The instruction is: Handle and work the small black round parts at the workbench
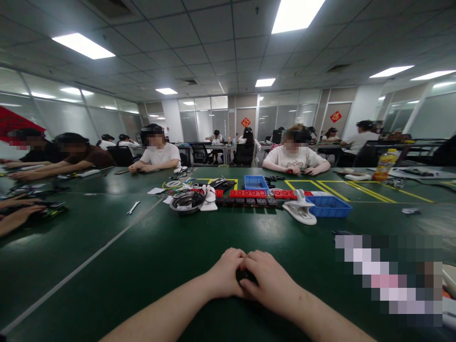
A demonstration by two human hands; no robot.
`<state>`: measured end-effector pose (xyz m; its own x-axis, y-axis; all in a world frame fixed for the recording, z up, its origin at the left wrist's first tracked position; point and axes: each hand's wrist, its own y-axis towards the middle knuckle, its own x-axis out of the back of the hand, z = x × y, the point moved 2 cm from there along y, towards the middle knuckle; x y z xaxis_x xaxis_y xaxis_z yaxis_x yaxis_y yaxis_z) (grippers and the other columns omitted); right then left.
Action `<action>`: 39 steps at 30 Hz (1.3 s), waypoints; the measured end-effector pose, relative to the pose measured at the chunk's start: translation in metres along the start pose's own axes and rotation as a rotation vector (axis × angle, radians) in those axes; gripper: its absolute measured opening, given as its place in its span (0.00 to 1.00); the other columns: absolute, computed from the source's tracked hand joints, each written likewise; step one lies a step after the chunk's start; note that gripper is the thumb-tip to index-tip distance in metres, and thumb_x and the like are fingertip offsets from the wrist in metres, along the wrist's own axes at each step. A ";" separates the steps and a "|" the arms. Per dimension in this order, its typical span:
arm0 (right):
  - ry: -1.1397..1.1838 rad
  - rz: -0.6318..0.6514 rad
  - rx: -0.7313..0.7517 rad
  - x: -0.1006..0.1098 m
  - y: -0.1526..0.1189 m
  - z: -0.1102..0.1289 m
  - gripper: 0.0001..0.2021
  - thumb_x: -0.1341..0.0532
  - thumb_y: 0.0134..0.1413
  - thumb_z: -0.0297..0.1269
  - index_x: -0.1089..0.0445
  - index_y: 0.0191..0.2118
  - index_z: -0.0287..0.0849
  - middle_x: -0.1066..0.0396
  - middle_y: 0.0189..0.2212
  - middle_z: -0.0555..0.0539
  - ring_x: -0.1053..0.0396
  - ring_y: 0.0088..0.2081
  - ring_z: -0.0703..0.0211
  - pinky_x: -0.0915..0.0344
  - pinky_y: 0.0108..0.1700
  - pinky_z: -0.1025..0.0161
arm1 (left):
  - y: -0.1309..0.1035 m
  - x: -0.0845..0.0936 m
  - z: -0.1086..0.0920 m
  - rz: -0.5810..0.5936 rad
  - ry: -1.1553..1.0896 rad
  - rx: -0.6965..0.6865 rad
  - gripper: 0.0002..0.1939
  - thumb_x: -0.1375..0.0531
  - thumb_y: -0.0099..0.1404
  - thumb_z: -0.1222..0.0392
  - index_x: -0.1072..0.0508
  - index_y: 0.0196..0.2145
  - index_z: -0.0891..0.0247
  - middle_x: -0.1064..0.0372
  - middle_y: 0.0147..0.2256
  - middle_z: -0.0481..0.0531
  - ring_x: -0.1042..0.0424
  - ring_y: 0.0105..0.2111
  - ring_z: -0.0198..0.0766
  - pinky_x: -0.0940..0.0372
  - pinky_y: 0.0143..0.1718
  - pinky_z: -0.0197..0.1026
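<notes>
Between our hands, just above or on the near part of the green table (178,254), sits a small dark object (245,275), mostly hidden by our fingers. Our right hand (265,270) curls around it, thumb and fingers narrowed upon it; our left hand (229,270) presses in from the other side, its fingertips partly covered, so we cannot tell how firmly it grips. Beyond our hands, well apart from them, we see a row of red strips (248,193) with black blocks (251,202) just in front. To the right of that row stand a white clamp-shaped piece (301,211) and a blue tray (331,212); to its left, a round metal bowl (185,209) lies among tangled cables, near a second white piece (209,199). Farther left lies a wrench (133,208). Across the table, two co-workers in white shirts sit facing us, and a drink bottle (385,166) stands at far right.
</notes>
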<state>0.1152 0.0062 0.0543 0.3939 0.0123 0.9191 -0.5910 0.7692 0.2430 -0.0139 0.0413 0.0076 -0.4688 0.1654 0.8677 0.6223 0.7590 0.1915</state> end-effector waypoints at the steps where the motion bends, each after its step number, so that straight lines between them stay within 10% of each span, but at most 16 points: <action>1: 0.029 0.032 0.036 0.003 0.000 0.001 0.08 0.43 0.43 0.26 0.32 0.32 0.43 0.31 0.32 0.49 0.36 0.35 0.57 0.42 0.39 0.60 | 0.000 -0.001 0.002 0.008 -0.001 -0.011 0.21 0.31 0.39 0.53 0.30 0.32 0.60 0.38 0.37 0.49 0.38 0.39 0.42 0.40 0.42 0.42; 12: 0.241 -0.099 0.249 -0.003 -0.006 0.010 0.11 0.50 0.34 0.22 0.36 0.24 0.44 0.32 0.24 0.54 0.35 0.33 0.62 0.50 0.53 0.56 | -0.001 -0.003 0.004 0.022 0.031 -0.105 0.26 0.33 0.41 0.56 0.32 0.41 0.58 0.37 0.40 0.50 0.38 0.42 0.45 0.43 0.47 0.45; 22: 0.009 -0.069 -0.267 0.019 -0.002 0.010 0.10 0.43 0.48 0.42 0.36 0.32 0.41 0.34 0.32 0.46 0.37 0.35 0.55 0.42 0.35 0.60 | -0.004 0.001 -0.010 -0.016 0.043 -0.032 0.42 0.35 0.38 0.39 0.41 0.49 0.58 0.39 0.45 0.53 0.39 0.47 0.50 0.63 0.56 0.63; 39: 0.011 0.133 -0.329 0.014 -0.001 0.010 0.08 0.43 0.48 0.37 0.34 0.33 0.38 0.34 0.34 0.44 0.34 0.35 0.55 0.40 0.36 0.62 | -0.005 0.000 -0.018 0.003 0.024 0.000 0.34 0.34 0.41 0.44 0.35 0.45 0.58 0.35 0.39 0.50 0.36 0.42 0.45 0.57 0.56 0.57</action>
<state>0.1150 -0.0008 0.0698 0.3374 0.1322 0.9320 -0.3800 0.9250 0.0063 -0.0059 0.0269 0.0152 -0.4521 0.1528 0.8788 0.6234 0.7588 0.1887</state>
